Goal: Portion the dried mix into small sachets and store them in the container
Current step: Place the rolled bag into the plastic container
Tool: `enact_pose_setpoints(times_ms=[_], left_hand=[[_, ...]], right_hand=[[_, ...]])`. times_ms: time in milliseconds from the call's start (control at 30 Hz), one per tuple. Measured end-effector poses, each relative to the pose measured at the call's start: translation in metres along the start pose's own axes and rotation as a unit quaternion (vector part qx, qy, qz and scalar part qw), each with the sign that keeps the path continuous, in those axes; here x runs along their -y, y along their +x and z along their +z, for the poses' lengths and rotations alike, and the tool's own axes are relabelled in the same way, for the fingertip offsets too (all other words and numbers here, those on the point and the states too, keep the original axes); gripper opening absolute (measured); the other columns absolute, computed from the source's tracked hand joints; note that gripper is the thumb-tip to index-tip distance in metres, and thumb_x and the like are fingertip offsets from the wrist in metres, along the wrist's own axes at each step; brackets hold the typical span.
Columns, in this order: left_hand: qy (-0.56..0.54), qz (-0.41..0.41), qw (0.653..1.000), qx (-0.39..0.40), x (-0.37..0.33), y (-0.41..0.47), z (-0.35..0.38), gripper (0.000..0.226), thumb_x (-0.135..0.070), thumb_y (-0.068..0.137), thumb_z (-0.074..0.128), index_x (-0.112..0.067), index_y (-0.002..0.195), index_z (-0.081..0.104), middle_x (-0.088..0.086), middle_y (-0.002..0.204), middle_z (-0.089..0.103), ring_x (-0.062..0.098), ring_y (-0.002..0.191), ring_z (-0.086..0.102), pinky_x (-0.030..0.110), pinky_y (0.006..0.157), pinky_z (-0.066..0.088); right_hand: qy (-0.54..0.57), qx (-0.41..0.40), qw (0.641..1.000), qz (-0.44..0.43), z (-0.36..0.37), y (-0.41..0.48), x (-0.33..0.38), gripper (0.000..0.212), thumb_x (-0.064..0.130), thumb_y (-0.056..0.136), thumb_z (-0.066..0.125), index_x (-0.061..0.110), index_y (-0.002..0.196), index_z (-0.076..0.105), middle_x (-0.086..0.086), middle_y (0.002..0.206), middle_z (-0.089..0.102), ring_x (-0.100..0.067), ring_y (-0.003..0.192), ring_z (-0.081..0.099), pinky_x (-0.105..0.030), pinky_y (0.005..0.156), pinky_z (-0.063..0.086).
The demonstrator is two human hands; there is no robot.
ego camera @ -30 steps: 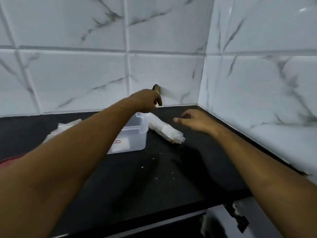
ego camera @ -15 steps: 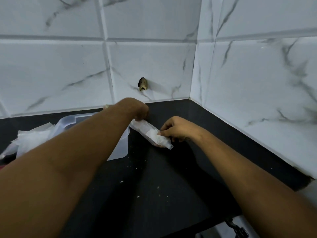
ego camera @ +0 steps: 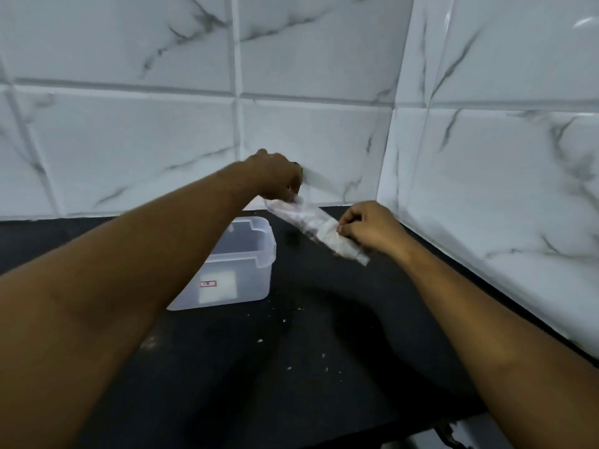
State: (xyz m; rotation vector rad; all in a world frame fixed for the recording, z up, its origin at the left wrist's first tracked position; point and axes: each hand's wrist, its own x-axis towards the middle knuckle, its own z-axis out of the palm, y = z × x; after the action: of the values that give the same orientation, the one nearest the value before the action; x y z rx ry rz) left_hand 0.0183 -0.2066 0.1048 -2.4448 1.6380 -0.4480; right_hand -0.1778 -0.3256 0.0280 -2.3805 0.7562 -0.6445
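Fingers of the right hand are curled in tight and pinch the lower, paler end of a rolled clear plastic bag. The left hand is stretched out farther toward the wall, its back to the camera; its fingers are mostly hidden under the knuckles, but they curl down round the bag's upper end and grip it. The bag stretches between the two hands on a slant, high at the left hand and low at the right. It looks raised above the black table, with a dim shadow under its middle. Motion blur keeps its contents from being made out, beyond a pale patch near the right hand and darker flecks further up.

Just beside the bag, under the left forearm, a translucent plastic container stands on the table with no lid on it. A small label with a red outline shows on its front wall. Pale crumbs lie scattered on the table between the two forearms. White marble-look tiles cover both walls of the corner behind.
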Motion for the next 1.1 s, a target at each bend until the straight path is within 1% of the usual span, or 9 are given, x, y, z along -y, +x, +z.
enact_pose_setpoints(times_ms=[133, 300, 500, 567, 667, 733, 800, 933, 1100], left_hand=[[-0.016, -0.031, 0.999, -0.031, 0.025, -0.043, -0.046, 0.011, -0.048, 0.094, 0.063, -0.038, 0.097, 0.065, -0.004, 0.111, 0.07, 0.023, 0.102, 0.063, 0.036, 0.08, 0.048], [-0.113, -0.132, 0.985, -0.012, 0.067, -0.105, -0.06, 0.019, -0.032, 0.091, 0.069, -0.018, 0.101, 0.074, 0.006, 0.098, 0.074, 0.028, 0.088, 0.072, 0.038, 0.076, 0.059], [-0.347, -0.277, 0.895, 0.042, 0.092, -0.162, -0.022, 0.01, 0.001, 0.095, 0.06, 0.008, 0.099, 0.065, 0.026, 0.083, 0.069, 0.026, 0.057, 0.07, 0.036, 0.049, 0.061], [-0.377, -0.302, 0.874, 0.059, 0.091, -0.168, -0.006, 0.01, 0.003, 0.096, 0.055, 0.011, 0.097, 0.061, 0.027, 0.074, 0.069, 0.028, 0.054, 0.071, 0.041, 0.055, 0.063], [-0.402, -0.315, 0.857, 0.074, 0.084, -0.171, 0.009, 0.015, 0.003, 0.096, 0.054, 0.014, 0.102, 0.063, 0.029, 0.078, 0.074, 0.038, 0.077, 0.077, 0.051, 0.08, 0.064], [-0.39, -0.314, 0.862, 0.076, 0.079, -0.169, 0.012, 0.013, 0.003, 0.096, 0.055, 0.012, 0.101, 0.064, 0.029, 0.089, 0.075, 0.038, 0.083, 0.077, 0.042, 0.077, 0.065], [-0.357, -0.312, 0.876, 0.09, 0.072, -0.165, 0.013, 0.012, 0.003, 0.095, 0.054, 0.009, 0.096, 0.064, 0.024, 0.078, 0.076, 0.036, 0.08, 0.077, 0.041, 0.081, 0.064], [-0.153, -0.272, 0.944, 0.106, 0.061, -0.161, 0.018, 0.011, -0.007, 0.089, 0.062, -0.009, 0.079, 0.061, 0.0, 0.067, 0.07, 0.018, 0.065, 0.066, 0.029, 0.071, 0.054], [0.013, -0.218, 0.97, 0.106, 0.048, -0.155, 0.033, 0.014, -0.012, 0.094, 0.061, -0.019, 0.106, 0.059, -0.001, 0.082, 0.05, 0.021, 0.088, 0.055, 0.032, 0.072, 0.042]], right_hand=[[0.015, -0.025, 0.999, -0.023, -0.021, 0.0, 0.049, 0.009, 0.013, 0.085, 0.077, 0.018, 0.077, 0.076, 0.002, 0.079, 0.073, -0.017, 0.068, 0.069, -0.037, 0.059, 0.06], [0.038, -0.011, 0.997, -0.069, -0.01, -0.004, 0.115, 0.003, 0.009, 0.081, 0.076, 0.007, 0.078, 0.075, -0.012, 0.079, 0.076, -0.023, 0.065, 0.068, -0.038, 0.054, 0.057], [0.001, 0.025, 0.995, -0.095, 0.04, -0.015, 0.165, 0.006, 0.006, 0.079, 0.071, 0.009, 0.076, 0.075, -0.005, 0.069, 0.074, -0.026, 0.064, 0.072, -0.034, 0.061, 0.059], [-0.004, 0.034, 0.995, -0.089, 0.055, -0.018, 0.171, 0.008, 0.003, 0.078, 0.067, 0.006, 0.075, 0.074, -0.004, 0.063, 0.069, -0.029, 0.067, 0.072, -0.042, 0.063, 0.065], [-0.024, 0.044, 0.996, -0.075, 0.07, -0.02, 0.172, 0.011, 0.0, 0.078, 0.062, 0.0, 0.078, 0.072, -0.012, 0.067, 0.069, -0.033, 0.071, 0.071, -0.047, 0.061, 0.065], [-0.05, 0.042, 0.995, -0.076, 0.075, -0.018, 0.172, 0.01, 0.003, 0.077, 0.062, -0.001, 0.079, 0.071, -0.016, 0.075, 0.073, -0.033, 0.072, 0.074, -0.051, 0.064, 0.065], [-0.081, 0.033, 0.993, -0.075, 0.077, -0.015, 0.173, 0.009, 0.006, 0.078, 0.063, 0.002, 0.08, 0.071, -0.015, 0.079, 0.073, -0.031, 0.074, 0.073, -0.051, 0.069, 0.065], [-0.132, 0.051, 0.988, -0.07, 0.083, -0.013, 0.172, 0.009, 0.005, 0.08, 0.063, 0.005, 0.085, 0.071, -0.011, 0.082, 0.073, -0.027, 0.074, 0.072, -0.044, 0.071, 0.065], [-0.225, 0.085, 0.966, -0.094, 0.098, -0.015, 0.17, 0.003, 0.008, 0.086, 0.063, 0.01, 0.087, 0.061, -0.005, 0.082, 0.06, -0.019, 0.07, 0.055, -0.028, 0.056, 0.042]])
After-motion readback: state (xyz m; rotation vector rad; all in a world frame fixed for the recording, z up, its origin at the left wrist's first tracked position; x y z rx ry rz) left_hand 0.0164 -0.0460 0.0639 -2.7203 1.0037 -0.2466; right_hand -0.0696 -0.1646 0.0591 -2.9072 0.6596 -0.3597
